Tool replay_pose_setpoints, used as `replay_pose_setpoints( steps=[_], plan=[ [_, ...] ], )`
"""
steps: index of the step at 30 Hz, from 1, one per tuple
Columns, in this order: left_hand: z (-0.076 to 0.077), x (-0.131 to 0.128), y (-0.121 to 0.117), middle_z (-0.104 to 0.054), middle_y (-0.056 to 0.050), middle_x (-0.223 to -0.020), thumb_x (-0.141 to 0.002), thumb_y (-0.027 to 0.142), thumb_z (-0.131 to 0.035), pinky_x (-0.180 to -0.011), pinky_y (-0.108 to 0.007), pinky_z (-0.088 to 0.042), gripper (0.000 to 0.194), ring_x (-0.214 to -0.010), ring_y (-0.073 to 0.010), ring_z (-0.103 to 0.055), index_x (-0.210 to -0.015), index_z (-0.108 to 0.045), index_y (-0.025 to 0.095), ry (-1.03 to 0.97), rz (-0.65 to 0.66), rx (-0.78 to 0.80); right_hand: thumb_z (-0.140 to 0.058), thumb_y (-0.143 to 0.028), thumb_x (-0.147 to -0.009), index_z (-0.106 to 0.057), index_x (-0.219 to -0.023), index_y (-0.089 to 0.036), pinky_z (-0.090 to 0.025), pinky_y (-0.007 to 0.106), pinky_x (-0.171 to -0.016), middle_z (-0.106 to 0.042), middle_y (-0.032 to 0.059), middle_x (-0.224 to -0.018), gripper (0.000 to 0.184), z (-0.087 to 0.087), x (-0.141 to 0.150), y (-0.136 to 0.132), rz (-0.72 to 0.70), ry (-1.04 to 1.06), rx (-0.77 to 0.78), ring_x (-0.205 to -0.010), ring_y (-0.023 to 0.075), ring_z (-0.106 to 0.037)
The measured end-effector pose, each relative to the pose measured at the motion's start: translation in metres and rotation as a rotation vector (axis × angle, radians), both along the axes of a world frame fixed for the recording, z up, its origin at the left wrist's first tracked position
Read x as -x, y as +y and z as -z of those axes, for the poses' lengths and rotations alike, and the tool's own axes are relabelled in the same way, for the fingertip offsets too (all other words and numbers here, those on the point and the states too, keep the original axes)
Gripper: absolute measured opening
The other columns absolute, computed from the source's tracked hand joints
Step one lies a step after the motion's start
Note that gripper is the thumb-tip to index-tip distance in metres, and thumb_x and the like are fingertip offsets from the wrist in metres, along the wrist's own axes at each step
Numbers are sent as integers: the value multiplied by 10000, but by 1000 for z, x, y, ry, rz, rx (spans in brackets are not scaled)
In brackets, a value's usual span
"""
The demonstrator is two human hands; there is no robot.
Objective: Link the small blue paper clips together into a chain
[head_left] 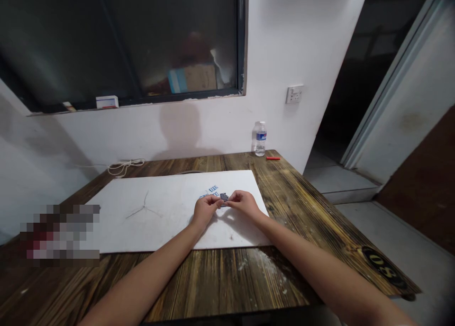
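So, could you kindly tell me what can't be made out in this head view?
The small dark piece: partly hidden by the fingers of the left hand and right hand, and too small to identify.
The blue marks on the white board: too small to tell apart.
The wooden table's left end: hidden by a pixelated blur.

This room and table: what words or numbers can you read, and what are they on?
Black oval patch on the wooden table: "08", upside down, maybe "80".
Water bottle label: too small to read.
White box on the window ledge: too small.
Blue marks on the white board: too small.
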State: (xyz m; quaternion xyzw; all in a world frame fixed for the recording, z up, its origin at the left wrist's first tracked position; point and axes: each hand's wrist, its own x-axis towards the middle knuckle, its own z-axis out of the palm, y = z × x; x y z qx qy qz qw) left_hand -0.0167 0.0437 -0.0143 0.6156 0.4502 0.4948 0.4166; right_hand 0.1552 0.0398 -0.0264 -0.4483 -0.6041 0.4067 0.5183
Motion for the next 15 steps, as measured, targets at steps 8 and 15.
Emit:
replay_pose_setpoints(
  steps=[8,15],
  plan=[
    [2,1,0,-616,-2,-596,-685,439,-712,-578,-245,-399,282,-577,-133,-529,-672,-661,162,23,-15,-30,-747,-490,-594,-595,-622,-177,-373,247,-557,-584,-21,-582,349,-6,0,0,-84,54,33,-562,122,-513],
    [-3,-3,-7,-687,-68,-992,-813,289,-584,-838,-343,-440,177,-959,-223,-593,-926,-684,196,389,-156,-280,-718,-559,-581,-566,-631,-195,-425,270,-565,-571,-10,-565,398,-10,-20,11,127,162,19,-539,139,-536]
  ],
)
